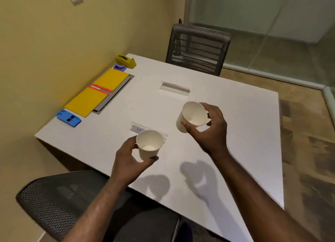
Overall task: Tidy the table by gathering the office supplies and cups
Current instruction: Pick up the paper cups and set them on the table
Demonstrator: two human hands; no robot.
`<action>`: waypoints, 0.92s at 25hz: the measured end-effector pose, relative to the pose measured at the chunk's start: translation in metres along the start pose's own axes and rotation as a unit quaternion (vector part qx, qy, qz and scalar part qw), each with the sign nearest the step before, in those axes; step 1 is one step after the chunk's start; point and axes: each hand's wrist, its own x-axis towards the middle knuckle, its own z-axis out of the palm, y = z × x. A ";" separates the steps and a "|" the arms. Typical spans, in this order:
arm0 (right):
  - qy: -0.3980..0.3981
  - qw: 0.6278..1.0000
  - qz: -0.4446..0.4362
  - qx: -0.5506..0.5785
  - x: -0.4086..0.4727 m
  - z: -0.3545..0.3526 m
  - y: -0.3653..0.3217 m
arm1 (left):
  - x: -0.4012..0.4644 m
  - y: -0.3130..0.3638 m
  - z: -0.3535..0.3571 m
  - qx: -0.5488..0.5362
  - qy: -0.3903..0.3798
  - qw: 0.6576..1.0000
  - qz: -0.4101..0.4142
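My left hand (126, 158) grasps a white paper cup (149, 144), thumb and fingers wrapped round its wall, upright above the white table (235, 132). My right hand (211, 129) grasps a second paper cup (192, 115), tilted toward me, at two o'clock from the first. At ten o'clock lie yellow folders (98, 93), a blue stapler (68, 118), a purple item (119, 67) and a yellow tape dispenser (126, 61).

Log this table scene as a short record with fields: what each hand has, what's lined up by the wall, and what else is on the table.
left hand: holds upright paper cup
right hand: holds tilted paper cup
along wall: tape dispenser, purple item, yellow folders, blue stapler
table middle: two clear name holders
seating: mesh chair at far side
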 end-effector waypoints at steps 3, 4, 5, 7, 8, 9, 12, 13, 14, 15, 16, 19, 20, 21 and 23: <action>-0.045 0.998 0.022 -0.027 0.002 0.028 0.056 | -0.009 0.004 -0.002 -0.001 0.050 0.998 -0.032; -0.062 0.997 0.033 -0.036 0.001 0.039 0.074 | -0.012 0.005 -0.003 0.005 0.060 0.997 -0.038; -0.076 0.995 0.049 -0.044 -0.001 0.048 0.090 | -0.016 0.005 -0.003 0.012 0.067 0.997 -0.046; -0.103 0.990 0.073 -0.061 -0.003 0.066 0.121 | -0.023 0.002 -0.002 0.016 0.081 0.994 -0.068; -0.122 0.987 0.073 -0.071 -0.005 0.074 0.133 | -0.027 0.001 -0.003 0.017 0.088 0.993 -0.076; -0.143 0.984 0.070 -0.083 -0.006 0.082 0.144 | -0.030 0.001 -0.004 0.019 0.092 0.992 -0.084; -0.198 0.970 0.073 -0.117 -0.011 0.100 0.167 | -0.038 0.003 -0.003 0.028 0.107 0.991 -0.081; -0.212 0.966 0.077 -0.127 -0.012 0.105 0.174 | -0.040 0.004 -0.004 0.027 0.113 0.990 -0.078; -0.225 0.961 0.082 -0.136 -0.013 0.110 0.180 | -0.042 0.003 -0.004 0.023 0.117 0.990 -0.080; -0.237 0.957 0.085 -0.144 -0.014 0.115 0.185 | -0.044 0.002 -0.004 0.020 0.119 0.989 -0.085; -0.246 0.954 0.088 -0.149 -0.014 0.119 0.190 | -0.045 0.000 -0.004 0.019 0.119 0.988 -0.092; -0.256 0.949 0.096 -0.160 -0.017 0.126 0.198 | -0.049 -0.005 -0.004 0.017 0.125 0.987 -0.096; -0.254 0.949 0.096 -0.162 -0.018 0.127 0.200 | -0.049 -0.005 -0.005 0.017 0.130 0.987 -0.095; -0.250 0.949 0.098 -0.162 -0.019 0.129 0.200 | -0.049 -0.006 -0.005 0.017 0.135 0.986 -0.099; -0.244 0.951 0.104 -0.162 -0.019 0.130 0.201 | -0.048 -0.009 -0.006 0.016 0.141 0.984 -0.108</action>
